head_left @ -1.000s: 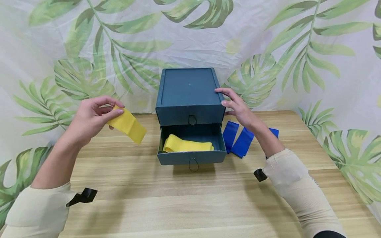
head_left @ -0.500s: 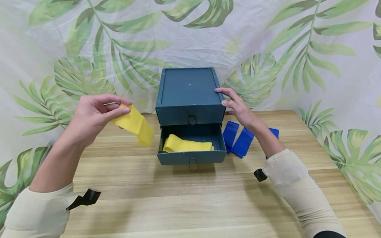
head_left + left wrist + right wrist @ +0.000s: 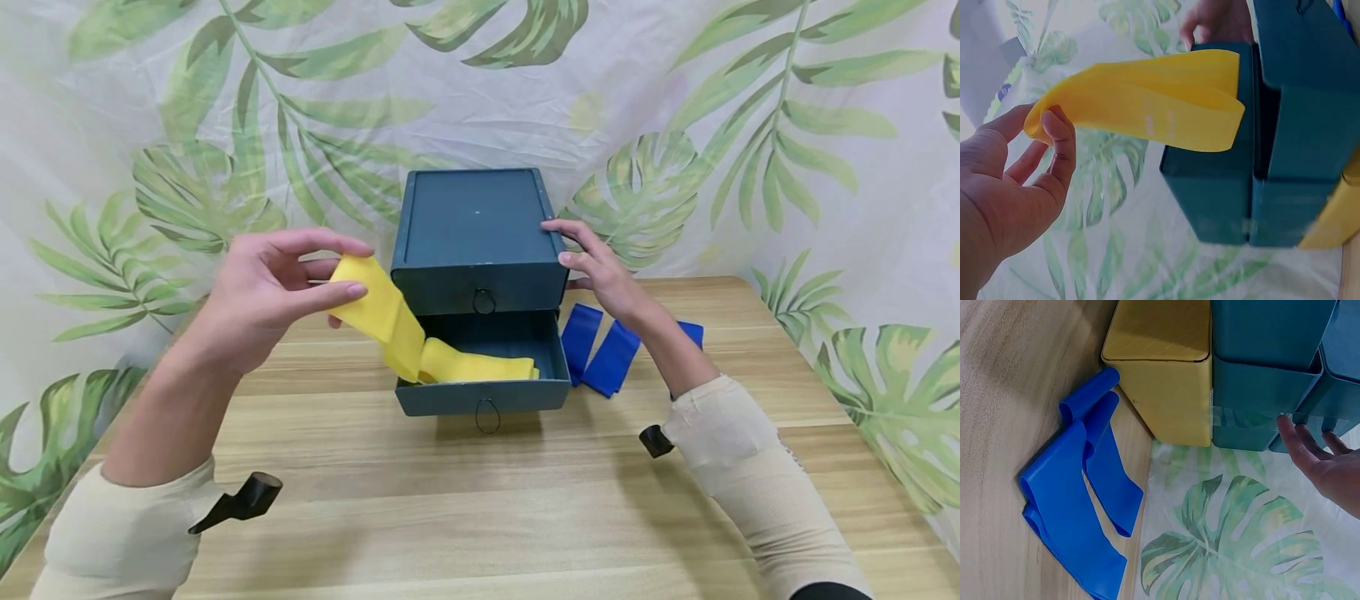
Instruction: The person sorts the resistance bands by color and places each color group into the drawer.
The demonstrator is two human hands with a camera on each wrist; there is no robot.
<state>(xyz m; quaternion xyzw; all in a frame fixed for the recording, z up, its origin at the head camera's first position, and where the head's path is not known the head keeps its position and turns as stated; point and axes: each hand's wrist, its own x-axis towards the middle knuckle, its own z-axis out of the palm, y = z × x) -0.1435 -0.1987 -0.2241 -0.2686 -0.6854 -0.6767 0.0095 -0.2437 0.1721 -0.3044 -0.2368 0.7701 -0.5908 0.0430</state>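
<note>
My left hand (image 3: 270, 287) pinches one end of a yellow resistance band (image 3: 375, 308) between thumb and fingers. The band, folded into a loop in the left wrist view, hangs down to the left side of an open lower drawer (image 3: 480, 402). Inside that drawer lies another folded yellow band (image 3: 483, 367). The drawer belongs to a dark teal drawer unit (image 3: 476, 221), whose upper drawer (image 3: 446, 292) is closed. My right hand (image 3: 603, 271) rests on the unit's right side near the top, its fingertips touching the casing in the right wrist view (image 3: 1329, 472).
Several folded blue bands (image 3: 611, 358) lie on the wooden table to the right of the unit. A yellow box (image 3: 1163, 394) supports the unit from below. Behind stands a leaf-patterned cloth (image 3: 480, 108). Wire loops (image 3: 488, 416) stick out from the drawer fronts.
My left hand has moved right with the yellow band, from beside the unit to the drawer's left edge. The right hand and the drawers have stayed put.
</note>
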